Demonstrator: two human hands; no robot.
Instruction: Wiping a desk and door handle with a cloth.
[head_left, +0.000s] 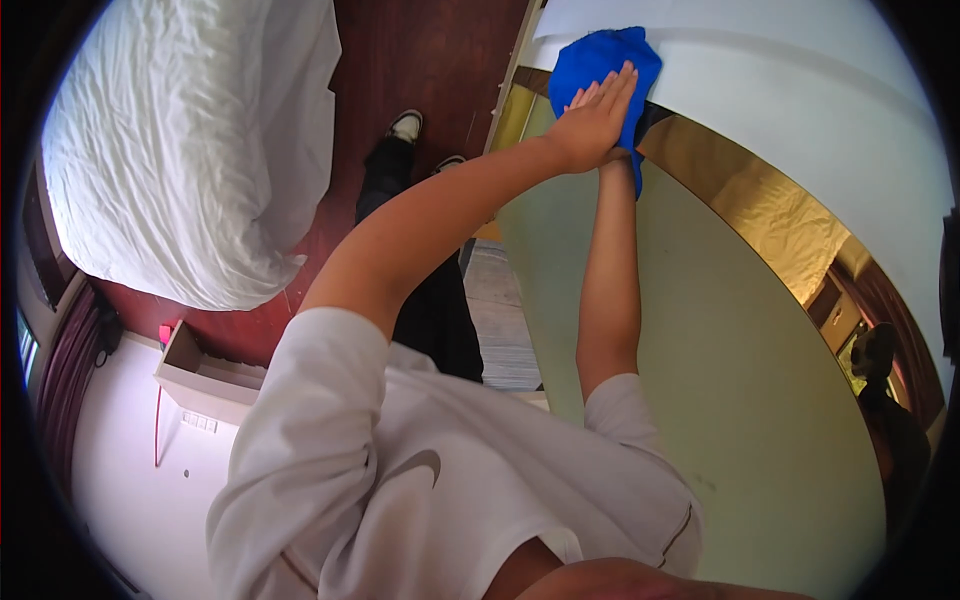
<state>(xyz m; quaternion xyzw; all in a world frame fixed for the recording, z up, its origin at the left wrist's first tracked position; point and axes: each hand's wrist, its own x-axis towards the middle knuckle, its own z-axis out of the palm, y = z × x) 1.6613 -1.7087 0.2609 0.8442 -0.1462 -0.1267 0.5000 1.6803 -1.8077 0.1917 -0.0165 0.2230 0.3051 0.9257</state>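
Note:
A blue cloth (600, 64) lies spread across a gold mirrored trim strip (780, 210), reaching onto the white surface above and the pale green panel (720, 315) below. Flat on the cloth rests my left hand (596, 120), its fingers stretched out and pressing it. My right hand (616, 156) comes up from below at the same spot. It is mostly hidden by my left hand, so its grip does not show. Both forearms reach up and away from my body.
White bedding (202, 150) lies at the left above a dark red floor (442, 60). An open box-like drawer (210, 375) stands by the white wall (142, 450) at lower left. A dark red curtain (67, 367) hangs at the far left. The trim reflects a dark figure.

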